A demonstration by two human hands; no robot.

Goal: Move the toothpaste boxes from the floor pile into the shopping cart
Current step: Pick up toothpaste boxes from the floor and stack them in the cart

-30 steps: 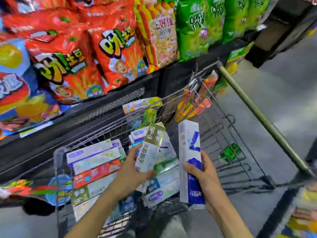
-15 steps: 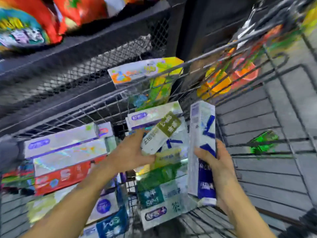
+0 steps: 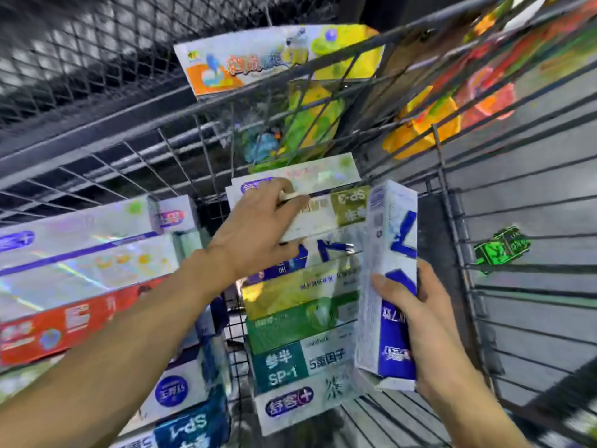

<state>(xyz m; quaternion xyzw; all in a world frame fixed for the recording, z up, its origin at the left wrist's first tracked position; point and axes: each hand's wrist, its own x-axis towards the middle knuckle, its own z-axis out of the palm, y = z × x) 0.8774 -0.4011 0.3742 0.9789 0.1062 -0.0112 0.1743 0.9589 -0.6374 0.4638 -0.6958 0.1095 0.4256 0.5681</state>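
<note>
- Head view: a wire shopping cart point(image 3: 458, 221) fills most of the picture; grey floor point(image 3: 533, 176) is seen through its right-hand bars.
- Behind the cart's far side, a dark mesh shelf front point(image 3: 97, 59) runs across the top left.
- A colourful toy package point(image 3: 258, 59) is seen through the bars at the cart's far wall, and orange and yellow packets point(image 3: 429, 124) are seen blurred through the bars at the upper right.
- A green tag point(image 3: 502, 248) is fixed on the right-hand wire wall.
- Inside the cart, a left stack of toothpaste boxes point(image 3: 87, 270) lies against the left side, and a middle stack of toothpaste boxes point(image 3: 300, 324) stands just beside it, with a narrow gap of cart grid between them.
- The left hand point(image 3: 258, 231) is curled round a white and olive SP-3 box point(image 3: 332, 211), which is held lying crosswise at the top of the middle stack, apparently touching the boxes under it.
- The right hand point(image 3: 416, 321) grips a white and blue box point(image 3: 391, 279) by its lower half; the box is held upright, just beside the right edge of the middle stack.
- Between the upright box and the right-hand wire wall, a strip of the cart's interior is left unfilled; bare basket wires point(image 3: 381, 418) are seen below it at the near right.
- The near edge of the cart is out of view.
</note>
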